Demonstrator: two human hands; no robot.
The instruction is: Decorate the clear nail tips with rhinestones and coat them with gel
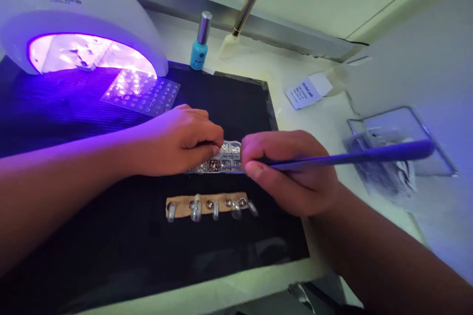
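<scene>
My left hand (181, 141) grips the left end of a clear compartment case of rhinestones (221, 160), and its fingers hide part of the case. My right hand (290, 172) is just right of the case, pinching a long blue pick-up tool (351, 158) whose tip is hidden by my fingers. Below the case, several clear false nails stand on a tan strip (207, 205). All of this lies over a black mat (236, 103).
A white UV nail lamp (77, 19) glows violet at the top left, above a sheet of nail decals (140, 92). Behind the mat stand a blue polish bottle (199, 42) and a gold-capped brush (240, 22). A white packet (306, 90) and a clear acrylic holder (402, 142) lie to the right.
</scene>
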